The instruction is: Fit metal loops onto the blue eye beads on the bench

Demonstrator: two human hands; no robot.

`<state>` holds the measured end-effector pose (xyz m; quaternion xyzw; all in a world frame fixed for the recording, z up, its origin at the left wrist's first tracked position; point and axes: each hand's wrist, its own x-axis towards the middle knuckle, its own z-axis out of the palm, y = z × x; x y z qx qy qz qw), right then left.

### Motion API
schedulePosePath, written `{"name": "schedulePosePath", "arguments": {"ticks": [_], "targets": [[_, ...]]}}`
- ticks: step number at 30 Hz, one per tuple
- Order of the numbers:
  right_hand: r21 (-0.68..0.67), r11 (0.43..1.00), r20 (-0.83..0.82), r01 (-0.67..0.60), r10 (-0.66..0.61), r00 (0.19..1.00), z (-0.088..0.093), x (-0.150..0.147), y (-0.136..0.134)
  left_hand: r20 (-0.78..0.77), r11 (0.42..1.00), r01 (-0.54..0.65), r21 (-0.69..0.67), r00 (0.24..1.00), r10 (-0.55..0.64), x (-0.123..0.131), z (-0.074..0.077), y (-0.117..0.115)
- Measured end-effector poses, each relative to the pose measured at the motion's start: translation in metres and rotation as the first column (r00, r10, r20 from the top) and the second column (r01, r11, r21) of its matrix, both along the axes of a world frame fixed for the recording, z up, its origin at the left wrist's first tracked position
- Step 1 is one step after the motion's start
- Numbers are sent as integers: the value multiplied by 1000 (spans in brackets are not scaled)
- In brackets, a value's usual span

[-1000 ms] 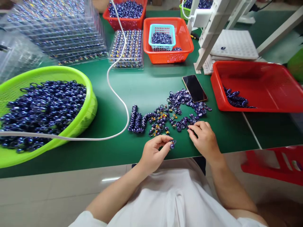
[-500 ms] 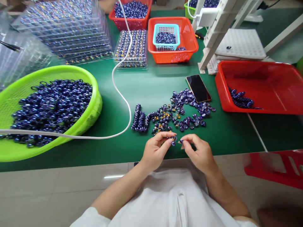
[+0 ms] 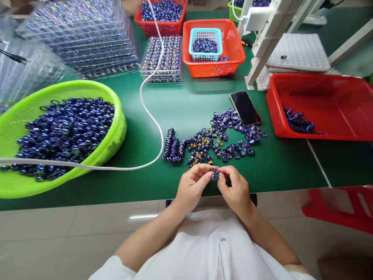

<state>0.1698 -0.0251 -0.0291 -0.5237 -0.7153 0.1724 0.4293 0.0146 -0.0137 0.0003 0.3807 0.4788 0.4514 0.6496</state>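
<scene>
My left hand (image 3: 191,186) and my right hand (image 3: 233,188) meet at the near edge of the green table (image 3: 186,105), fingertips pinched together on a small dark blue piece (image 3: 214,174). Just beyond them lies a loose pile of blue pieces (image 3: 230,134), some with yellow bits, and a stacked row of blue rings (image 3: 171,146) to its left. Whether each hand holds a separate part I cannot make out.
A lime green basket (image 3: 116,116) full of blue rings sits at the left, with a white cable (image 3: 151,116) over it. A phone (image 3: 245,108), a red tray (image 3: 320,105), an orange basket (image 3: 230,46) with a teal basket (image 3: 205,44) and clear stacked trays (image 3: 84,39) stand further back.
My right hand left the pile of blue pieces, came back toward me and joined my left hand at the small piece.
</scene>
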Motion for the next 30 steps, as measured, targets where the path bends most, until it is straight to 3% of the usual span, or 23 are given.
{"name": "schedulePosePath", "arguments": {"ticks": [5,11,15,18,22,30], "targets": [[-73,997,-64,11,-16,998,-2,-2,-2,61,997,-49,-56,997,52,-1,-2,0],[-314,945,-345,-92,-24,938,9,1,-7,186,990,-70,-119,978,92,-5,-8,2],[-260,948,-447,-182,49,893,17,2,-5,131,992,-92,-82,986,102,-5,-14,1],[-273,941,-508,-199,35,860,19,0,-2,110,993,-96,-66,989,103,-5,-17,-1],[-357,913,-550,-198,-34,834,18,-3,0,54,993,-101,-62,993,104,-7,-13,-1],[-271,924,-628,-271,44,777,11,2,3,3,990,-117,-74,993,118,-6,-6,0]]}}
